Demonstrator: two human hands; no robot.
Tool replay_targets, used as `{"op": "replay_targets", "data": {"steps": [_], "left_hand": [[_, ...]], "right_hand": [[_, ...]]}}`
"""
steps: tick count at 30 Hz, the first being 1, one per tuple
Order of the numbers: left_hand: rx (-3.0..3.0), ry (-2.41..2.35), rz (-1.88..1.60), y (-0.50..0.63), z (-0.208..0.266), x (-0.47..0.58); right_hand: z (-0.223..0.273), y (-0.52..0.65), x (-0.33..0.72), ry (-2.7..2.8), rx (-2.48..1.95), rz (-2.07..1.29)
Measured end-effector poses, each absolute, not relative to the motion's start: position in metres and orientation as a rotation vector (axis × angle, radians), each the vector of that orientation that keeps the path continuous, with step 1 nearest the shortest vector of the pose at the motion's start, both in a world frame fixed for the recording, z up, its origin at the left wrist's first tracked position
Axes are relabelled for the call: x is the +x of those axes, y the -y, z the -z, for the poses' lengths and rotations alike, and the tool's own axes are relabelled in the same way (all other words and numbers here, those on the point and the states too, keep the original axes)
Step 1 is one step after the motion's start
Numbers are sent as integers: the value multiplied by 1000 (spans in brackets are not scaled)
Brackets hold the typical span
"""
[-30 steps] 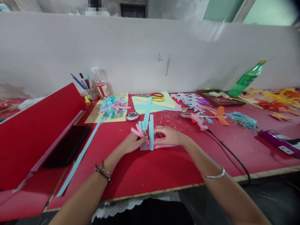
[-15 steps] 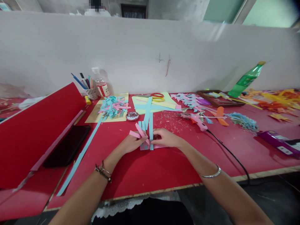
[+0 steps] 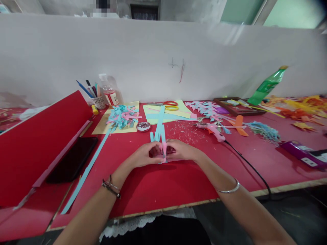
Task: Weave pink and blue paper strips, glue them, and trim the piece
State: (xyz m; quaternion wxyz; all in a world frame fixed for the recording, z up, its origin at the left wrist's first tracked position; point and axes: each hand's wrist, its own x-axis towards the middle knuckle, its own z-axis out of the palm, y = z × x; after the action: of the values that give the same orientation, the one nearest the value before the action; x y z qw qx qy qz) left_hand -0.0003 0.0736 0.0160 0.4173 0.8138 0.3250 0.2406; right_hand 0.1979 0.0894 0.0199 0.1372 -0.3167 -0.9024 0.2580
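Observation:
Both hands meet over the red table, with pink and blue paper strips pinched between their fingertips. My left hand grips the pink paper strip from the left, thumb low and fingers curled above. From the other side, my right hand pinches the same small bundle. Light blue paper strips rise from behind the fingers toward the sheets at the back. The fingers hide how the strips cross or fold. A pink glue gun lies right of the hands, and a small round tin sits beyond the left one.
Scissors rest on pale paper sheets at the back. A pile of cut strips lies on yellow paper. At left are a black phone and a leaning red board. A green bottle tilts over a brown tray.
The loose pink strip ends by my left hand have been brought in between the hands. My left hand has shifted right, its fingertips now meeting the right hand's.

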Motion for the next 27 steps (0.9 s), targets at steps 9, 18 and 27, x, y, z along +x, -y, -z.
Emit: {"op": "replay_targets", "data": {"steps": [9,18,27], "left_hand": [[2424,-951,-642,-82,-11,-8],[2486,-982,-409,-82,-17,-17],[2540,-957,-362,-80,-20,-18]], "right_hand": [[-19,-100,218,2373,-1139,-763],[-31,-103,230,1842,-1323,-394],[-51,-90,225,2340,-842,-782]]}}
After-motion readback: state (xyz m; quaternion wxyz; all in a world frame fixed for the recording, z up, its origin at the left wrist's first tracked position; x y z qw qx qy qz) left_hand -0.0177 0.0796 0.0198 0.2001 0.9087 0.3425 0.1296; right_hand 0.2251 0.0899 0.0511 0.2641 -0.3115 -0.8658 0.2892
